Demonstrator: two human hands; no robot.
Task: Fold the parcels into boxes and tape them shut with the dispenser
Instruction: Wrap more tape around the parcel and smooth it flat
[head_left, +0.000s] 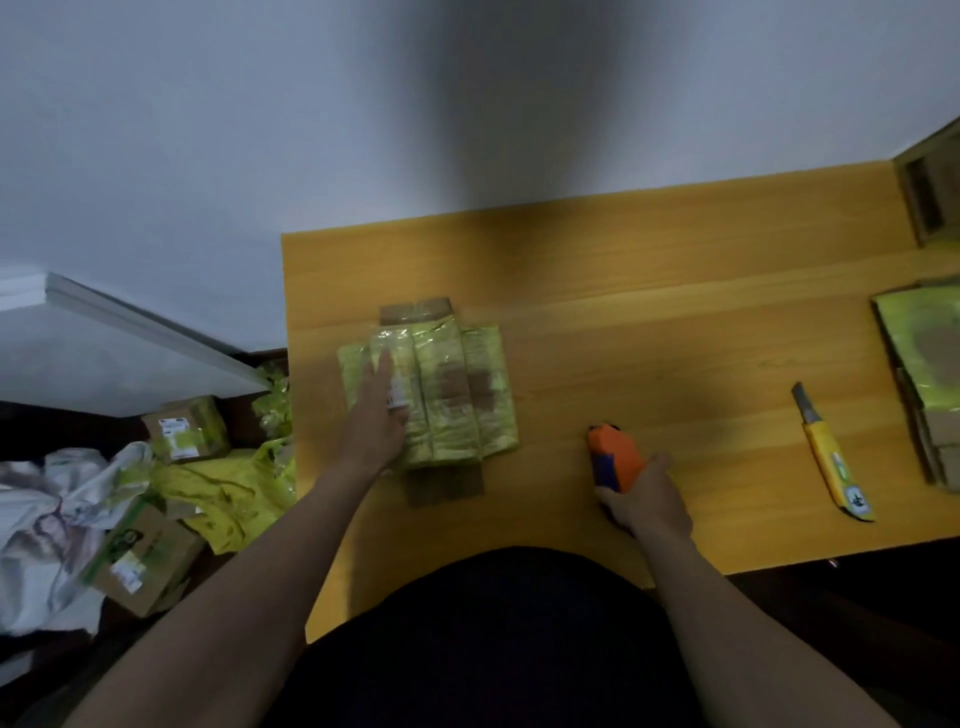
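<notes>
A flattened green and brown parcel (452, 395) lies on the wooden table (649, 322), left of centre, with brown flaps sticking out at its far and near ends. My left hand (376, 410) rests flat on the parcel's left part, fingers spread. My right hand (644, 499) grips the orange and blue tape dispenser (613, 457), which stands on the table to the right of the parcel, apart from it.
A yellow utility knife (831, 457) lies on the table at the right. Flat green parcels (924, 353) are stacked at the right edge. On the floor to the left sit taped boxes (187, 428), yellow bags (228, 493) and white cloth (57, 509). A wall stands behind the table.
</notes>
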